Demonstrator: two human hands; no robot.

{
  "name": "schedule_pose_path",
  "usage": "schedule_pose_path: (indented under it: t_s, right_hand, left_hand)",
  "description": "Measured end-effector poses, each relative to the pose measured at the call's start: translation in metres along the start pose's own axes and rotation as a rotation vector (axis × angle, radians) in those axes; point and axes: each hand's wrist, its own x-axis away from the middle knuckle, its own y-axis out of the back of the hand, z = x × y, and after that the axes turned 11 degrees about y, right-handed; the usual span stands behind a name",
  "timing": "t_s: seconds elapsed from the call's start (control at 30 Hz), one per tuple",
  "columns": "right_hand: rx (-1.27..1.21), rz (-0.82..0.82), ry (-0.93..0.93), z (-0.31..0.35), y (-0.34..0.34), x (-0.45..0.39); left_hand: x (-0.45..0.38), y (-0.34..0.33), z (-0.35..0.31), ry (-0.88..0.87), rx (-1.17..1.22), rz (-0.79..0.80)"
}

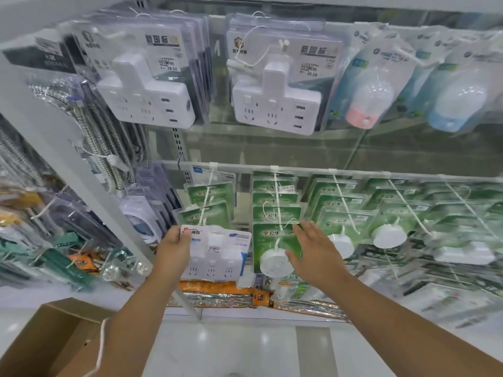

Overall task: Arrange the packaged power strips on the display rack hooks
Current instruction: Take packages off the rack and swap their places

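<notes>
Fingers of the left hand (174,242) pinch the upper left corner of a packaged power strip (217,251), thumb on the front of its card; the pack hangs down and to the right of that grip, upright, face toward the camera. Its right edge stands just beside the left edge of a green carded pack (275,242) with a round white socket, with only a thin gap between them. Above the pinching fingers two more green packs hang on a white hook (208,191) from the rack rail (353,172). The right hand (310,250) is in front of the green pack's right edge, palm toward the rack, fingers straight and slightly spread, holding nothing; whether they touch the pack cannot be told. Right of those fingers, rows of green packs crowd the next hooks closely. Below both hands the floor (231,346) lies open, and a cardboard box (54,336) sits to the lower left of the left forearm.
</notes>
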Motion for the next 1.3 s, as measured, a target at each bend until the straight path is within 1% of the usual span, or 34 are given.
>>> schedule_pose_path:
  t_s: [0.17, 0.23, 0.33, 0.4, 0.43, 0.5, 0.57, 0.67, 0.77, 0.87, 0.9, 1.0, 1.1, 1.17, 1.23, 1.3]
  right_hand:
    - [-0.021, -0.025, 0.005, 0.001, 0.003, -0.002]
    - [-0.049, -0.059, 0.032, 0.003, 0.006, -0.001]
    - [-0.119, -0.124, 0.108, 0.007, 0.013, 0.001]
    - [-0.243, -0.127, 0.122, 0.009, 0.017, 0.003]
    - [-0.353, -0.119, 0.094, 0.010, 0.018, 0.004]
    - [-0.618, -0.117, -0.018, 0.013, 0.022, 0.005]
    - [-0.811, -0.119, -0.130, 0.012, 0.025, 0.004]
    - [-1.006, -0.090, -0.227, 0.008, 0.027, 0.005]
    - [-1.076, -0.093, -0.238, 0.008, 0.027, 0.006]
    - [-1.115, -0.116, -0.247, 0.010, 0.030, 0.007]
    - [-1.114, -0.120, -0.250, 0.010, 0.030, 0.006]
    - [-1.079, -0.130, -0.265, 0.006, 0.029, 0.005]
    - [-1.050, -0.136, -0.281, 0.005, 0.027, 0.004]
    - [-1.034, -0.143, -0.289, 0.007, 0.028, 0.005]
    - [-1.025, -0.149, -0.300, 0.008, 0.027, 0.004]
    - [-1.024, -0.157, -0.307, 0.009, 0.025, 0.003]
  left_hand:
    - [0.018, -0.023, -0.002, -0.026, 0.020, 0.146]
    - [0.025, -0.034, -0.002, -0.024, 0.027, 0.193]
    - [0.030, -0.047, -0.002, 0.002, 0.031, 0.221]
    - [0.032, -0.054, -0.001, 0.033, 0.044, 0.256]
    - [0.034, -0.057, -0.002, 0.035, 0.073, 0.283]
    - [0.043, -0.064, -0.005, 0.048, 0.168, 0.336]
    - [0.049, -0.070, -0.008, 0.065, 0.221, 0.364]
    - [0.054, -0.072, -0.012, 0.088, 0.246, 0.373]
    - [0.048, -0.066, -0.012, 0.082, 0.242, 0.379]
    - [0.036, -0.049, -0.014, 0.026, 0.182, 0.325]
    - [0.030, -0.041, -0.015, -0.001, 0.173, 0.274]
    - [0.010, -0.014, -0.019, -0.096, 0.102, 0.055]
    - [-0.016, 0.010, -0.014, -0.194, -0.099, -0.124]
    - [-0.038, 0.021, -0.007, -0.319, -0.269, -0.194]
    - [-0.059, 0.026, -0.003, -0.404, -0.485, -0.215]
    - [-0.073, 0.026, -0.001, -0.391, -0.680, -0.189]
